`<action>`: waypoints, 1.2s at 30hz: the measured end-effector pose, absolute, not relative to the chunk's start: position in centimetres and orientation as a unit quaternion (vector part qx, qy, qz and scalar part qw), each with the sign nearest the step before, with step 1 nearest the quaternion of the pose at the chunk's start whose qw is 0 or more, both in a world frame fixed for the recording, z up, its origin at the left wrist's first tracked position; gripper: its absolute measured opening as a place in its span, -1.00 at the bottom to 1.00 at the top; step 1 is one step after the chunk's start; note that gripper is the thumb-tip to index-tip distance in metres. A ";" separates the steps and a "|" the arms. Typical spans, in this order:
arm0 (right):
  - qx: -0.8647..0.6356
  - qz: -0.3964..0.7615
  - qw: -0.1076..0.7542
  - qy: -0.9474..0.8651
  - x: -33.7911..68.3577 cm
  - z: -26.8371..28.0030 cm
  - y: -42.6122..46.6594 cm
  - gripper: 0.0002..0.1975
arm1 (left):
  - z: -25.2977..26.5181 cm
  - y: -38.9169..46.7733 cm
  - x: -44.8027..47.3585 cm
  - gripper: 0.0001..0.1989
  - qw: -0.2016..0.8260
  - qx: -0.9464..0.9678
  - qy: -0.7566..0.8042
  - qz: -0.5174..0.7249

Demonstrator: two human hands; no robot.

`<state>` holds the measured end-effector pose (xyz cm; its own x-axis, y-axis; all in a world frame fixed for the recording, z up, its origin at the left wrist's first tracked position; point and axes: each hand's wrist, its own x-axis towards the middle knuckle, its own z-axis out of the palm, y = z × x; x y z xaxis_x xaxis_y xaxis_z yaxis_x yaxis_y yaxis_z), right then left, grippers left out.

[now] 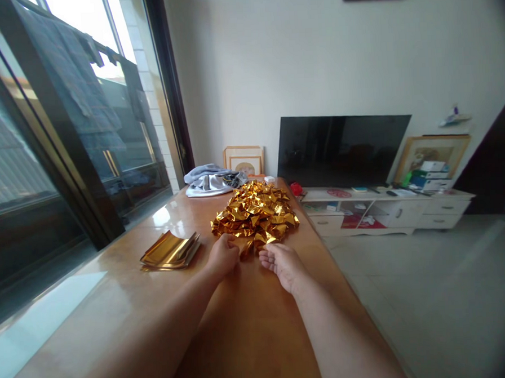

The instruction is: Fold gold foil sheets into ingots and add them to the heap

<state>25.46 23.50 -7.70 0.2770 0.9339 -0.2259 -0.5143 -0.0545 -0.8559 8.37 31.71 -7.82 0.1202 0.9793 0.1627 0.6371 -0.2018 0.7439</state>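
Left hand: fingers curled in at the near edge of the foil; this left hand (225, 254) has its back mostly turned up.
Right hand: the right hand (282, 262) lies palm inward, fingers loosely bent, thumb toward the foil.
Folded piece: one gold foil piece (249, 249) sits between the two hands; it's small from here, so I can't tell whether either one actually grips it.
Foil pile: a heap of folded gold shapes (255, 207), at 12 o'clock, just beyond the fingers.
Flat sheets: a stack of gold sheets (169, 251) at 9 o'clock, apart from the left hand.
Tabletop: glossy brown table (248, 347) under everything.
Far end: bundled clothes (212, 181) at 11 o'clock.
Across the room: black television (343, 150) on a white cabinet (400, 212), toward 2 o'clock.
Window side: glass doors (79, 108), 10 o'clock.
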 end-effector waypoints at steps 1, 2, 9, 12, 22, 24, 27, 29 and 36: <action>-0.467 0.555 0.649 -0.229 25.4 -7.8 23.5 -0.85 | -7.7 31.5 8.3 -0.71 0.256 0.701 0.578 0.329; -0.469 0.552 0.649 -0.232 25.3 -7.9 23.6 -0.86 | -7.7 31.3 8.2 -0.72 0.254 0.703 0.578 0.329; -0.448 0.558 0.656 -0.242 25.3 -8.4 23.8 -0.85 | -7.2 30.4 9.5 -0.58 0.223 0.760 0.516 0.328; -0.421 0.580 0.654 -0.241 25.2 -8.4 23.9 -0.76 | -7.0 30.4 9.7 -0.78 0.267 0.741 0.520 0.329; -0.444 0.553 0.689 -0.150 25.7 -7.5 23.7 -0.88 | -6.9 31.0 8.2 -0.83 0.297 0.700 0.531 0.374; -0.458 0.535 0.697 -0.134 26.2 -7.2 23.7 -0.87 | -6.6 31.4 8.5 -0.82 0.295 0.699 0.529 0.381; -0.475 0.512 0.705 -0.119 26.5 -6.8 23.6 -0.85 | -6.1 32.2 9.7 -0.80 0.281 0.712 0.509 0.394; -0.484 0.503 0.707 -0.115 26.5 -6.6 23.5 -0.84 | -5.6 32.8 10.8 -0.77 0.262 0.727 0.489 0.403; -0.509 0.474 0.712 -0.101 26.9 -7.0 23.9 -0.84 | -4.5 32.9 13.1 -0.78 0.218 0.738 0.491 0.409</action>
<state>26.87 23.89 -6.96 0.5309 0.7767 -0.3389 -0.5721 0.0334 -0.8195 13.05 32.88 -4.46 0.1833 0.9029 0.3889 0.5457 -0.4225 0.7237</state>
